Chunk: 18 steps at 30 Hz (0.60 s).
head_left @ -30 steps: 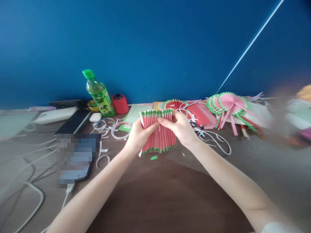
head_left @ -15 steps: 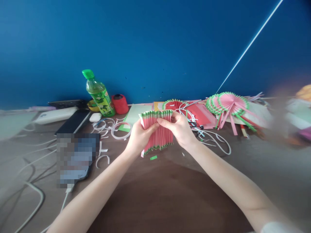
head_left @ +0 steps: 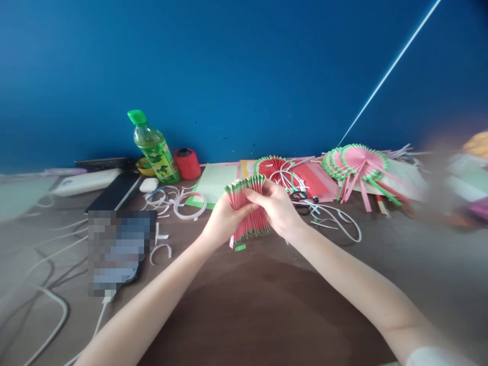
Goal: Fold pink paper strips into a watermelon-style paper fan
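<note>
Both hands hold a pleated pink paper strip with green edges (head_left: 248, 208) upright above the brown table (head_left: 267, 305). My left hand (head_left: 222, 223) grips its left side with fingers closed. My right hand (head_left: 276, 209) pinches the right side and top, squeezing the pleats into a narrow stack. A small green paper scrap (head_left: 240, 247) lies on the table just under the paper.
Finished round pink-and-green paper fans (head_left: 356, 162) lie at the back right, with red paper (head_left: 316, 180) and scissors (head_left: 301, 195). White paper rings (head_left: 188, 206), a green bottle (head_left: 152, 147), a red spool (head_left: 187, 162), a phone (head_left: 118, 249) and cables (head_left: 49, 300) sit to the left.
The hands have pressed the pleated paper together, so it is much narrower than a second ago. Both hands have drawn closer to each other.
</note>
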Motion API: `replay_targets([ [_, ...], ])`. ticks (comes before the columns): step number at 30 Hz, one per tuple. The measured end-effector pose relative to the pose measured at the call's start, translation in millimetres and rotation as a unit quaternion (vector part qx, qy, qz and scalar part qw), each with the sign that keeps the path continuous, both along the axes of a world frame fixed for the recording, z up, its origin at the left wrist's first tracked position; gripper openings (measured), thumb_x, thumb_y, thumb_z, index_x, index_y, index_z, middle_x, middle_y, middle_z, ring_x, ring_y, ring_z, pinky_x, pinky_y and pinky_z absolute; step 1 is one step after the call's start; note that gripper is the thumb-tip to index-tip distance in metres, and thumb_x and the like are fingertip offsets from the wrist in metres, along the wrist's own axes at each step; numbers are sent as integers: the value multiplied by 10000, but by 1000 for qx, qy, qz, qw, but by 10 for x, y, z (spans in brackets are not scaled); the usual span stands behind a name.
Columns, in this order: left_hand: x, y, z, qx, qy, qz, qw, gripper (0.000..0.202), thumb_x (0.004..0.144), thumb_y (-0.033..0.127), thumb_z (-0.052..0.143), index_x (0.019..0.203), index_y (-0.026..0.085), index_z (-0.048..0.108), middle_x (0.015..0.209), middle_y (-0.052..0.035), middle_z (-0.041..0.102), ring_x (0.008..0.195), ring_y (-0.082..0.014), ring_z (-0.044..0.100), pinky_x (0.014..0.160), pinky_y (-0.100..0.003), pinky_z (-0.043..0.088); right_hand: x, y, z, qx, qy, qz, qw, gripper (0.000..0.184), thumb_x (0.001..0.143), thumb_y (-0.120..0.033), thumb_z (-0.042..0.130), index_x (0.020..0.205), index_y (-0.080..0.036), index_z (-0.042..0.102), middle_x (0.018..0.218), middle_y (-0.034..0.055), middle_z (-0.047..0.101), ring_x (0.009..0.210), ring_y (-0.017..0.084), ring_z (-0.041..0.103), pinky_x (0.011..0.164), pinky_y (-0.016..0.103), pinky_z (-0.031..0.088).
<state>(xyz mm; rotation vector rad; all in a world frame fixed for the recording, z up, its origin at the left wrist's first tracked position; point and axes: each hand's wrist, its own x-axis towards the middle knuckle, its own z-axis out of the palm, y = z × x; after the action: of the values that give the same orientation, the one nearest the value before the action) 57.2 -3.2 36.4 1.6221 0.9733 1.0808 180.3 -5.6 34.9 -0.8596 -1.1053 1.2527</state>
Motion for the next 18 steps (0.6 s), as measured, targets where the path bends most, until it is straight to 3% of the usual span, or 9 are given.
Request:
replay_targets([
  [7, 11, -3, 9, 2, -20, -12, 1000, 192, 736, 274, 650, 892, 161, 653, 857, -63, 676, 931, -233, 611, 834, -364, 474, -29, 3, -42, 3, 24, 15, 1000, 145, 680, -288, 713, 753, -210, 615, 716, -23, 599, 718, 137, 568, 755, 332, 456],
  [12, 24, -19, 5, 7, -3, -20, 1000, 155, 756, 283, 627, 822, 145, 648, 777, -55, 664, 826, -205, 620, 808, -344, 478, -74, -18, -116, 5, 35, 18, 999, 143, 700, -309, 692, 731, -207, 598, 688, -25, 558, 702, 140, 547, 753, 332, 443],
  [15, 30, -27, -7, -10, -5, -33, 999, 163, 761, 299, 618, 760, 137, 635, 689, -43, 645, 760, -194, 620, 781, -333, 484, -102, -49, -134, 11, 47, 30, 998, 130, 729, -317, 663, 764, -205, 606, 783, -3, 579, 815, 158, 559, 823, 336, 426],
  [18, 30, -26, -19, -23, -20, -18, 999, 187, 752, 307, 624, 829, 136, 634, 739, -51, 662, 800, -203, 625, 769, -325, 485, -131, -70, -110, 22, 73, 53, 996, 128, 764, -326, 610, 769, -198, 615, 956, 27, 589, 991, 177, 530, 929, 337, 384],
])
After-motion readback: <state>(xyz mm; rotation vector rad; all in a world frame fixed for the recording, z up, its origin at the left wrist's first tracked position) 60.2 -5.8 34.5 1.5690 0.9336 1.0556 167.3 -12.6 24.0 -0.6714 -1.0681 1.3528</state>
